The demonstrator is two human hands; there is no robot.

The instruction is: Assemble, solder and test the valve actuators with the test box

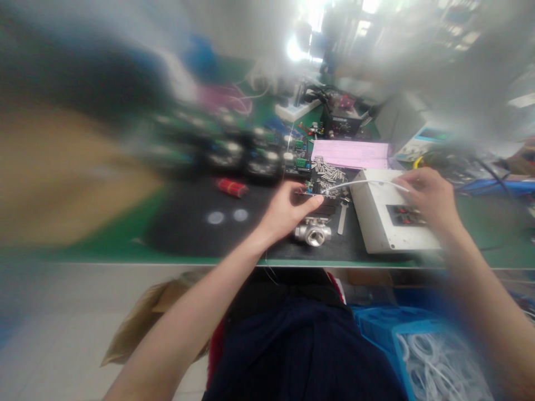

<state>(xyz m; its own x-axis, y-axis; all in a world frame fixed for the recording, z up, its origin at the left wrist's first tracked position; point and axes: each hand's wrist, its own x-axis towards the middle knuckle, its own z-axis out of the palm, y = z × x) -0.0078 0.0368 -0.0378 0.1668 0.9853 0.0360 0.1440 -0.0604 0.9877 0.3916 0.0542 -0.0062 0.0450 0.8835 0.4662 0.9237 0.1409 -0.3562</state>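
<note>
My left hand (288, 209) is closed around the edge of a small circuit board (309, 187), thumb along the front. Just below it, on the black mat, sits a silver metal valve (314, 233) with a threaded opening facing me; whether the board is joined to it is hidden. A white cable (363, 182) arches from the board over to my right hand (430, 195), which pinches its far part above a white box (376, 206) with a black terminal panel. A flat metal wrench (343, 218) lies between valve and box.
Loose metal screws (328, 170) are heaped behind my left hand, near a pink sheet (351, 153). Several black units with boards (263, 161) stand back left. A red roll (232, 187) and two pale discs (216, 217) lie on the mat. A blue crate (376, 323) holds white cables below.
</note>
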